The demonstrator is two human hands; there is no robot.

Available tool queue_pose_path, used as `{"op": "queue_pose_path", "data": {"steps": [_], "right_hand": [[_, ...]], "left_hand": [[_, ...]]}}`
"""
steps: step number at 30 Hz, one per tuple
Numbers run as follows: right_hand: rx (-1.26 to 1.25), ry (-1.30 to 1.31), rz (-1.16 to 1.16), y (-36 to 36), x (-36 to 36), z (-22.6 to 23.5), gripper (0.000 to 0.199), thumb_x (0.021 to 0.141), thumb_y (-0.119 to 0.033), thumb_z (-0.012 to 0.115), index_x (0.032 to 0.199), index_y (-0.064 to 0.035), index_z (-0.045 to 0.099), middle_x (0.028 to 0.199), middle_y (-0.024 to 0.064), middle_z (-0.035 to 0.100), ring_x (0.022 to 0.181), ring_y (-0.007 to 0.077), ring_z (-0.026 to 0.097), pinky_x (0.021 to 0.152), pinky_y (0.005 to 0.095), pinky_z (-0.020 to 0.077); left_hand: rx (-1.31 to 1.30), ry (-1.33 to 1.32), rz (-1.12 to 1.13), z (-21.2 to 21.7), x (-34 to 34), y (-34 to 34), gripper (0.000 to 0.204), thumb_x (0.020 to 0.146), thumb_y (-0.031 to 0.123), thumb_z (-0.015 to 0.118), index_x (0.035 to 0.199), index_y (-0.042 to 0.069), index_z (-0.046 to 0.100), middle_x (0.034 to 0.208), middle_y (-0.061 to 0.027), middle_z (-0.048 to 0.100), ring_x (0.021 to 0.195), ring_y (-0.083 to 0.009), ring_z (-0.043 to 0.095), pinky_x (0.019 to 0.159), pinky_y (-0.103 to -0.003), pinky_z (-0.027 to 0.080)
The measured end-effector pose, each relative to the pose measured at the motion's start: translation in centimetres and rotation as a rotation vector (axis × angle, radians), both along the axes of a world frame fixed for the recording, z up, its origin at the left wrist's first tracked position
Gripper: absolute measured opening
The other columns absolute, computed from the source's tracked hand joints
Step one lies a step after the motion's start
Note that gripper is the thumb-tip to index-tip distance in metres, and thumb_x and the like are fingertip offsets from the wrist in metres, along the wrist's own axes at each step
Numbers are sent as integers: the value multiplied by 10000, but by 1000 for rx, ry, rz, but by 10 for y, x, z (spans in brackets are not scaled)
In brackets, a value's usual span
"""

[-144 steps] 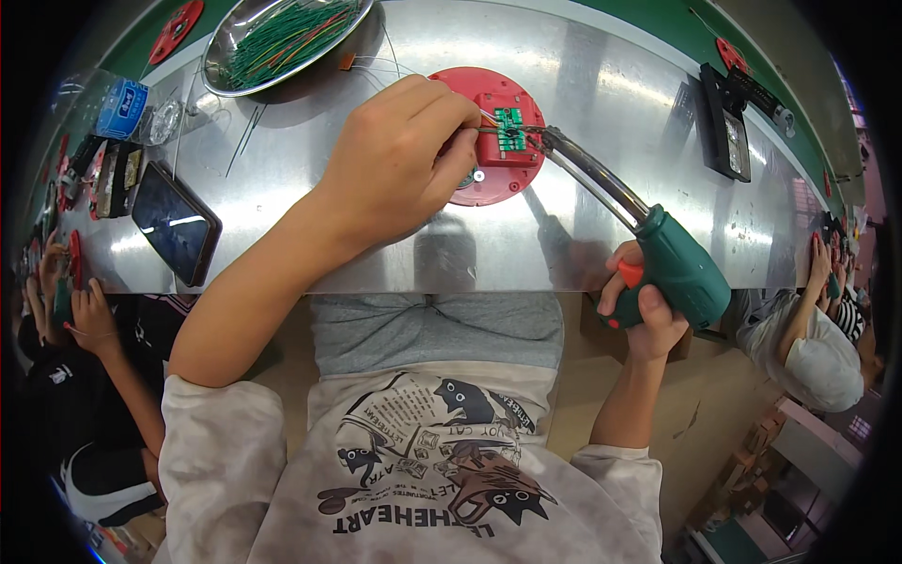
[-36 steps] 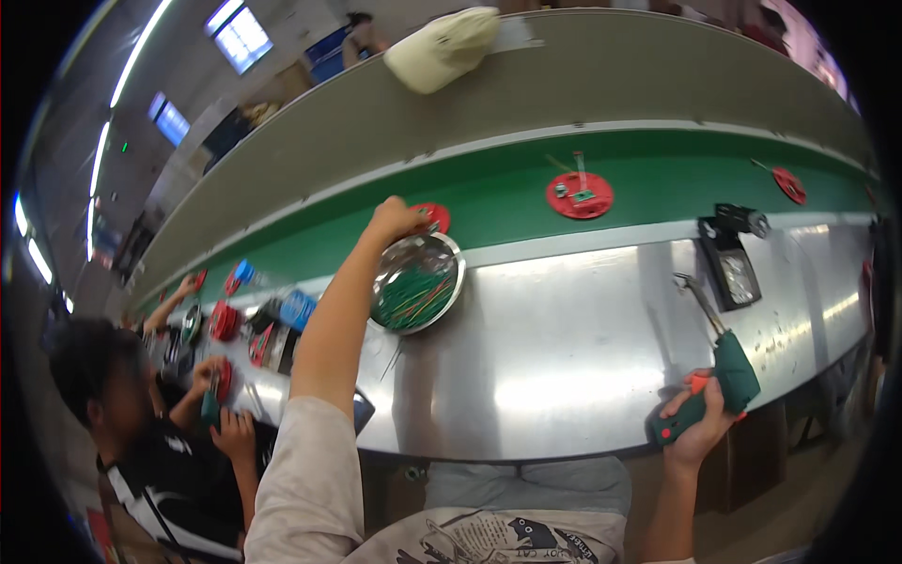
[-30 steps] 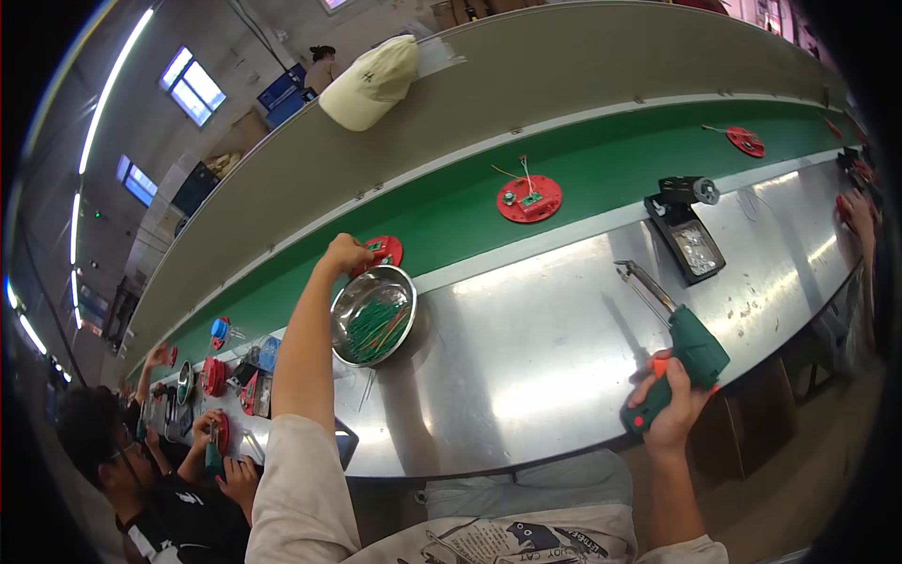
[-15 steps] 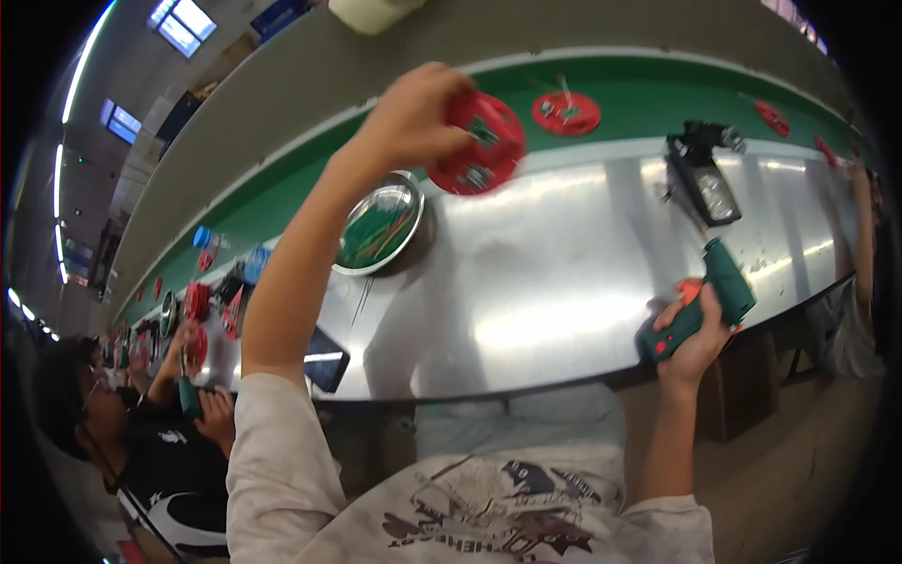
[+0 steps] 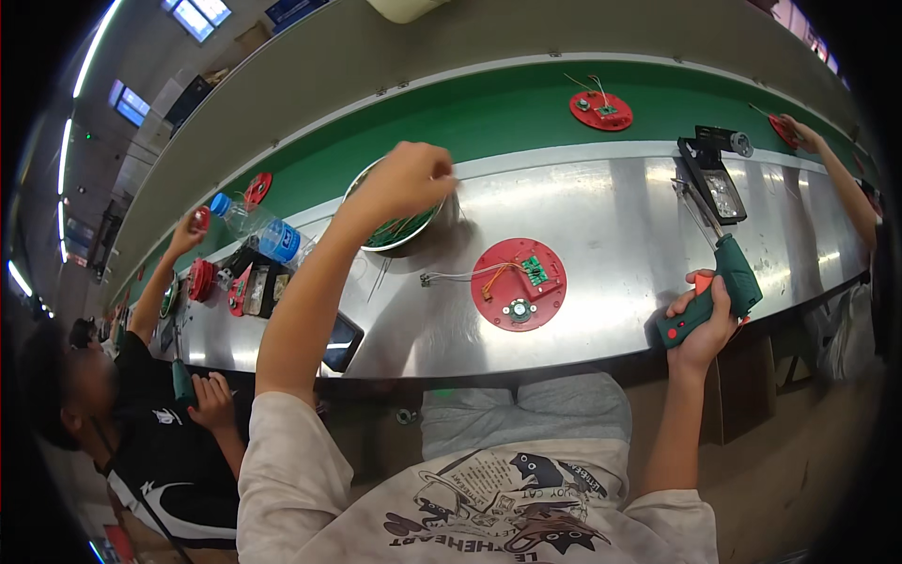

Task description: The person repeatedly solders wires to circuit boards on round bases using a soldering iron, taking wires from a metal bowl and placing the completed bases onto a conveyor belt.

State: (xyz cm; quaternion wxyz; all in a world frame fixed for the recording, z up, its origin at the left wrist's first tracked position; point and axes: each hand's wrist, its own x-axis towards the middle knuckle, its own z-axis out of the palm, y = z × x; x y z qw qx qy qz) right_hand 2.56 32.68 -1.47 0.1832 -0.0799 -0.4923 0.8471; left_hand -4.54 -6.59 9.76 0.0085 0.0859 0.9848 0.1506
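My left hand [image 5: 409, 179] hovers over a metal bowl [image 5: 368, 180] of green wires, fingers curled together; I cannot make out anything in them. A red disc [image 5: 519, 282] lies flat on the steel bench [image 5: 601, 216] in front of me. It carries a small green circuit board [image 5: 536, 271], and thin orange and white wires [image 5: 451, 275] trail off its left side. My right hand [image 5: 700, 324] grips a green soldering gun [image 5: 728, 277] at the bench's near edge, its metal tip pointing away from me.
A green conveyor belt [image 5: 470, 113] runs behind the bench with another red disc [image 5: 601, 110] on it. A black stand [image 5: 714, 183] sits at right. Left of the bowl are a blue-capped bottle [image 5: 263, 230] and a dark phone [image 5: 343, 338]. Seated person [image 5: 141, 414] at left; another's arm [image 5: 836, 179] far right.
My left hand brought the red disc from the belt, set it on the steel bench and moved left over the bowl. The right hand still holds the soldering gun.
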Motion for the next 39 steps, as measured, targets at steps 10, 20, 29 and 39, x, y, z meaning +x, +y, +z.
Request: {"op": "queue_pose_path", "data": {"steps": [10, 20, 29, 39], "right_hand": [[-1, 70, 3, 1, -1, 0, 287, 1006, -278, 505, 1006, -2, 584, 818, 88, 594, 536, 132, 524, 513, 296, 460], [29, 79, 16, -4, 0, -2, 278, 1010, -261, 506, 992, 3, 591, 830, 86, 604, 538, 127, 528, 509, 301, 464], [-4, 87, 50, 9, 0, -9, 254, 985, -242, 557, 1027, 8, 569, 890, 125, 611, 521, 140, 549, 467, 315, 479], [209, 111, 161, 7, 7, -5, 299, 997, -248, 517, 1071, 39, 563, 927, 152, 615, 513, 143, 553, 459, 287, 468]], "left_hand": [[-85, 60, 251, -57, -14, -79, 207, 735, 151, 719, 884, 14, 760, 841, -165, 739, 782, -290, 716, 758, -376, 568], [366, 172, 245, -50, -4, -79, 214, 823, 82, 620, 964, -26, 739, 812, -158, 743, 737, -216, 732, 735, -316, 564], [457, 256, 208, -39, 1, -67, 177, 856, 59, 594, 996, -23, 666, 765, -121, 739, 709, -162, 714, 690, -275, 547], [342, 429, 21, -16, 33, -16, 125, 933, 103, 629, 1010, 4, 636, 842, -118, 713, 770, -174, 688, 663, -298, 512]]}}
